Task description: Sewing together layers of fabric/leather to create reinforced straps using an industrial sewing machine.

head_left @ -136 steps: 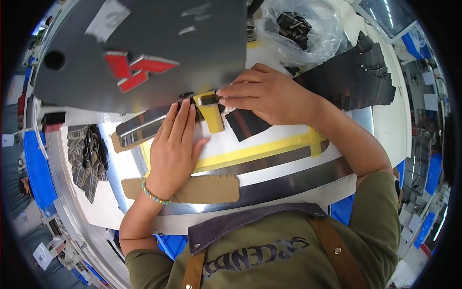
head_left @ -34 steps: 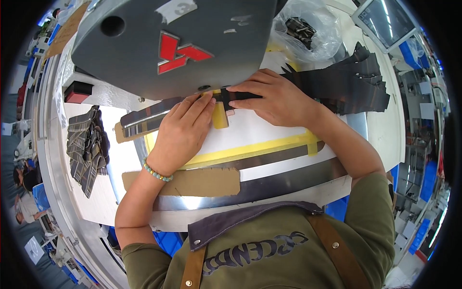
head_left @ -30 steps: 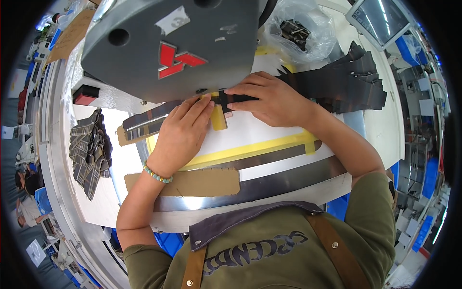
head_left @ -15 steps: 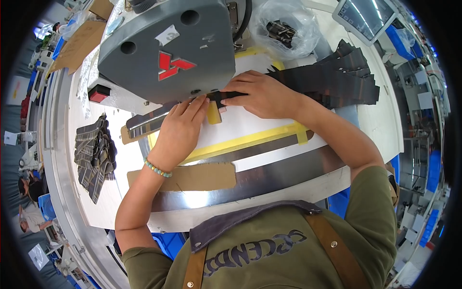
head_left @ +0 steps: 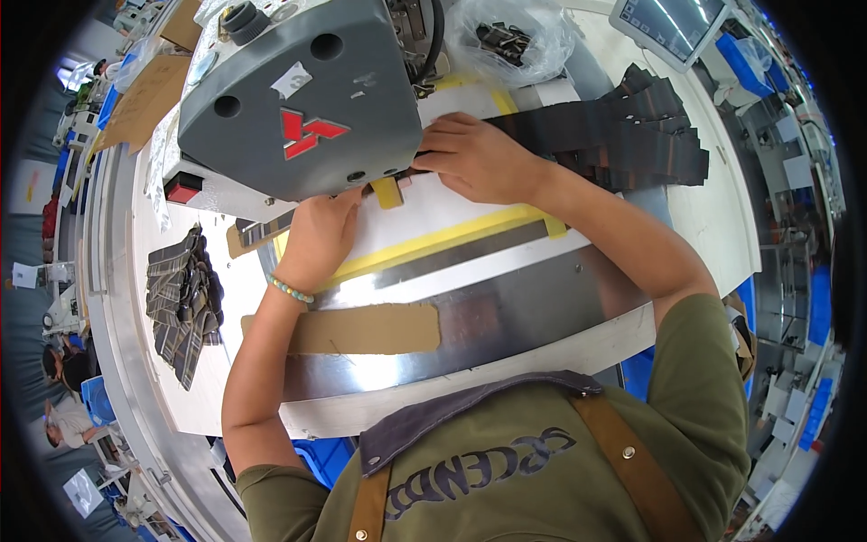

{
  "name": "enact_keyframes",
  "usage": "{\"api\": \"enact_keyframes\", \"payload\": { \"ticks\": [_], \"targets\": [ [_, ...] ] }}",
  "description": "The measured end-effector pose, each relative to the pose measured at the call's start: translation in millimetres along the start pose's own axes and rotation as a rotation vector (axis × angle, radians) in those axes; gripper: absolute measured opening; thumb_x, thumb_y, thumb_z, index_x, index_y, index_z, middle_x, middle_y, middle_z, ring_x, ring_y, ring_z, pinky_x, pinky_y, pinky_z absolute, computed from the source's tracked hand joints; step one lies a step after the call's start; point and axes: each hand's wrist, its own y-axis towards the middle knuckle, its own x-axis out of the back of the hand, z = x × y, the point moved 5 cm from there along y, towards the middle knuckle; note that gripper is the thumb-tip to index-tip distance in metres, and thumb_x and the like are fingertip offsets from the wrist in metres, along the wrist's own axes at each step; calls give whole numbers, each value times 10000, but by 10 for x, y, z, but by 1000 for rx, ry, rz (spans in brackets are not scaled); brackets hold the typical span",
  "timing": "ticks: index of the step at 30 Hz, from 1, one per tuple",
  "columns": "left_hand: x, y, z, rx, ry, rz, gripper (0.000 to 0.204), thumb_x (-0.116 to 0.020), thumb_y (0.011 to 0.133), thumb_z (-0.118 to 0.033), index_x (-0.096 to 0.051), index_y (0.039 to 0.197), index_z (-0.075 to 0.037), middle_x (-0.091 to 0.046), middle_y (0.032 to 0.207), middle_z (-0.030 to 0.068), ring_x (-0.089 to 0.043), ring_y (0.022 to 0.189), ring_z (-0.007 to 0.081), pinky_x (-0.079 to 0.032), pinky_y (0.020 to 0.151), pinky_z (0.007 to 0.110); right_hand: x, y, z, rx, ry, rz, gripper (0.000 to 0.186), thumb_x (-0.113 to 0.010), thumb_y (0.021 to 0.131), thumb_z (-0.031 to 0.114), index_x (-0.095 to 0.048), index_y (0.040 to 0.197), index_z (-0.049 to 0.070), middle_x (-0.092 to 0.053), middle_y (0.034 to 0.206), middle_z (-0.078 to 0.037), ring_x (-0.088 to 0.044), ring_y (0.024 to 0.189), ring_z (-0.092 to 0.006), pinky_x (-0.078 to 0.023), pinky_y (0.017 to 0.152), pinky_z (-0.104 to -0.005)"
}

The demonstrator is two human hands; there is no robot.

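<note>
Left hand [head_left: 323, 230] shifted toward surface's [head_left: 519, 312] left edge; machine head [head_left: 302, 108] masks contact, I can't tell its or right hand's [head_left: 483, 158] pinch.

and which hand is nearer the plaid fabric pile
Left. The left hand is up and right of the pile; the right hand is farther right, beyond the left one.

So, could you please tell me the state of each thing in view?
Left hand: fingers bent, grip unclear
Right hand: fingers bent, grip unclear
Grey machine head: above the white sheet
Dark strips: overlapping, fanned out
Plaid pieces: loosely heaped
Plastic bag: crumpled, dark pieces inside
Cardboard: lying flat
Yellow tape: stuck along the sheet
Screen: tilted, icons showing
Bracelet: worn on left wrist
</note>
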Motion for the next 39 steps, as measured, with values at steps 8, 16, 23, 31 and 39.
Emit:
{"api": "enact_keyframes", "payload": {
  "ticks": [8,16,23,31,39],
  "targets": [
    [-172,-84,593,64,166,-212,379,-756,1035,-252,-722,1248,59,-781,1036,273,-788,837,347,-608,763,396,34,88,39,2,-76,-79,185,-746,792,52,-769,975,70,-744,1123,-23,-676,1099,-225,-535,1043,-400],
    [-184,155,343,545,-514,-168,345,-771,1025,-207,-736,1227,71,-807,1083,116,-754,845,153,-624,687,323,39,19,142,84,-110,-77,186,-724,856,109,-777,1029,70,-745,1130,-27,-685,1116,-221,-560,1019,-382],
    [-81,23,46,510,-696,-117,247,-754,1043,-184,-759,1160,34,-766,1026,26,-682,862,65,-613,660,264,28,-118,377,71,7,35,389,-708,921,136,-733,1294,29,-728,1319,-92,-655,1269,-242,-517,1093,-403],
    [-103,-41,-209,383,-578,-158,210,-754,1025,-194,-781,992,12,-733,806,93,-632,687,155,-521,665,318,125,-208,399,-182,-34,41,522,-711,964,158,-643,1452,-14,-631,1512,-127,-529,1460,-287,-435,1193,-462],
    [-123,-6,-211,517,-641,-181,291,-760,1022,-240,-767,935,37,-713,702,84,-613,608,159,-481,639,306,61,-239,327,-327,-211,-2,529,-725,947,170,-660,1453,34,-634,1522,-84,-520,1479,-267,-424,1206,-507]
  ]
}}
